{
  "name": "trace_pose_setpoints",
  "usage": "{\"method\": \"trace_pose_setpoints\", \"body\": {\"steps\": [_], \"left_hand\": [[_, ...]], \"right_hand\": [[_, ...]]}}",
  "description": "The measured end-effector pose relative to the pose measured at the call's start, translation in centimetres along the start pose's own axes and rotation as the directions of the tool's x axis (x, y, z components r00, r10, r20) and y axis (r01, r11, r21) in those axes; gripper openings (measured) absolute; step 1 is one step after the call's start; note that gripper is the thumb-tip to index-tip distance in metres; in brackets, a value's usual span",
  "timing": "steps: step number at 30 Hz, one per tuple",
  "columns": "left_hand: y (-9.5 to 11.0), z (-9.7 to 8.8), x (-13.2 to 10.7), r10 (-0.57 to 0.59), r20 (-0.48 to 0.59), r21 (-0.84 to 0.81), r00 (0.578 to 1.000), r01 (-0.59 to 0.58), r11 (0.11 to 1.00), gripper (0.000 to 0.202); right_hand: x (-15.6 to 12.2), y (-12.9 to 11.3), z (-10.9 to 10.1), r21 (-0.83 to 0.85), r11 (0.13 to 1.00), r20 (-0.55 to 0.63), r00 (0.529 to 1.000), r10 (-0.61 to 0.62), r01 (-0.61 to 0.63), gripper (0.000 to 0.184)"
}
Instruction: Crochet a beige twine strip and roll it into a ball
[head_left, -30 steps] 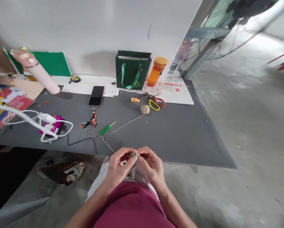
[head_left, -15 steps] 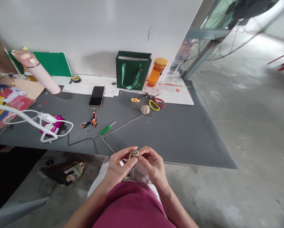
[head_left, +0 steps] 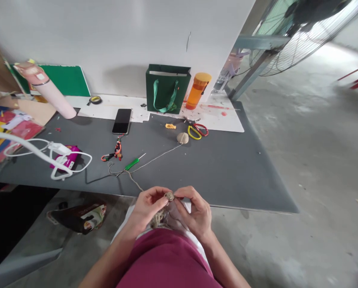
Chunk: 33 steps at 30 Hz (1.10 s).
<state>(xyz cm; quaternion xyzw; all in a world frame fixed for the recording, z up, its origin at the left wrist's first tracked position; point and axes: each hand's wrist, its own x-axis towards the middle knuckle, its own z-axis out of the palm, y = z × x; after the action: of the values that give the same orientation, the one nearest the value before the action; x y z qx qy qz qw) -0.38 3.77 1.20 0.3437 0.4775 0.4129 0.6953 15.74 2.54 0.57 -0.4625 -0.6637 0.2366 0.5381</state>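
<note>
My left hand (head_left: 145, 208) and my right hand (head_left: 196, 212) meet at the near edge of the grey table (head_left: 227, 172), both pinched round a small knotted piece of tan twine work (head_left: 169, 196). More of the twine work (head_left: 158, 219) hangs below my left fingers. A thin tan cord (head_left: 155, 159) runs from my hands across the table to a ball of twine (head_left: 182, 137). A green-handled hook (head_left: 134, 162) lies beside the cord.
On the table lie yellow-and-red scissors (head_left: 197, 131), a black phone (head_left: 122, 121), a beaded strand (head_left: 114, 152), a green gift bag (head_left: 167, 89), an orange bottle (head_left: 198, 90), a pink tube (head_left: 48, 91) and white cable with a magenta device (head_left: 65, 159). A fan (head_left: 301, 32) stands far right.
Both hands have shifted slightly while turning the twine piece; my left hand dropped a little and the right fingers curled over it. The table's things have not moved.
</note>
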Motion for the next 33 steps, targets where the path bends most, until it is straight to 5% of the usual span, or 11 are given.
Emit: {"method": "trace_pose_setpoints", "body": {"steps": [6,12,19,26,33], "left_hand": [[-0.5,-0.3,0.0,0.028,0.043,-0.026,0.999,-0.027,0.999,0.034],[-0.4,-0.4,0.2,-0.135,0.099,-0.279,0.986,0.158,0.947,0.037],[-0.8,-0.5,0.5,-0.238,0.153,-0.302,0.959,0.274,0.913,0.040],[-0.4,-0.3,0.4,-0.186,0.106,-0.237,0.977,0.206,0.949,0.037],[-0.4,0.3,0.2,-0.063,-0.040,-0.098,0.997,0.058,0.994,0.037]], "right_hand": [[-0.6,-0.1,0.1,0.059,0.995,-0.007,0.997,0.075,-0.075,0.014],[-1.1,0.1,0.2,0.133,0.972,0.082,0.979,0.184,-0.194,0.012],[0.0,-1.0,0.2,0.071,0.988,0.069,0.989,0.132,-0.137,0.011],[0.2,-1.4,0.7,-0.010,0.991,0.054,0.990,0.134,-0.133,0.010],[0.0,-0.9,0.4,0.051,0.958,0.098,0.956,0.276,-0.281,0.003]]}}
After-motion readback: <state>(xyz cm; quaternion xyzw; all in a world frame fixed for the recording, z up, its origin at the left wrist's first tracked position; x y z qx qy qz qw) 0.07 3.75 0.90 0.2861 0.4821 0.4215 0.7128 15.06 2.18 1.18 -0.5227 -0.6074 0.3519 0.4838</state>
